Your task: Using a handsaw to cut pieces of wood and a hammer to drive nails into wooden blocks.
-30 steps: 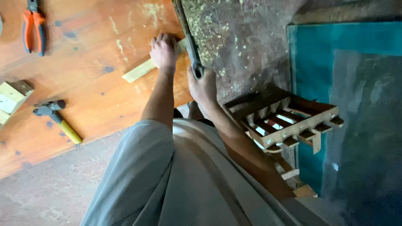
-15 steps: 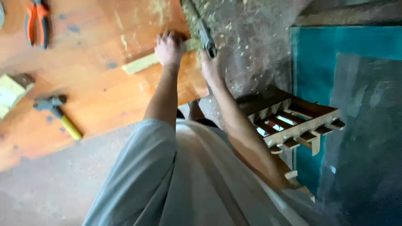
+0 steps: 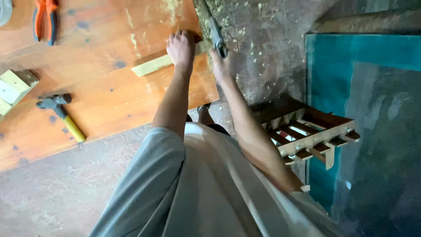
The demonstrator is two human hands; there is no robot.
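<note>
Head view. The left hand (image 3: 180,47) is pressed, fingers curled, onto a pale wooden strip (image 3: 151,66) lying across the orange-brown bench (image 3: 109,105), its far end at the bench edge. The right hand (image 3: 220,66) is clenched around the grip of a handsaw (image 3: 213,27), whose blade is set beside the left hand at that edge. Compared with the frames half a second and a second earlier, the saw hand has been carried up and forward while the strip has been kept in place, which is judged to be a forward cutting stroke. Sawdust is scattered on the floor (image 3: 272,52). A hammer (image 3: 61,115), pliers (image 3: 45,17) and a slatted wooden rack (image 3: 307,131) lie untouched.
</note>
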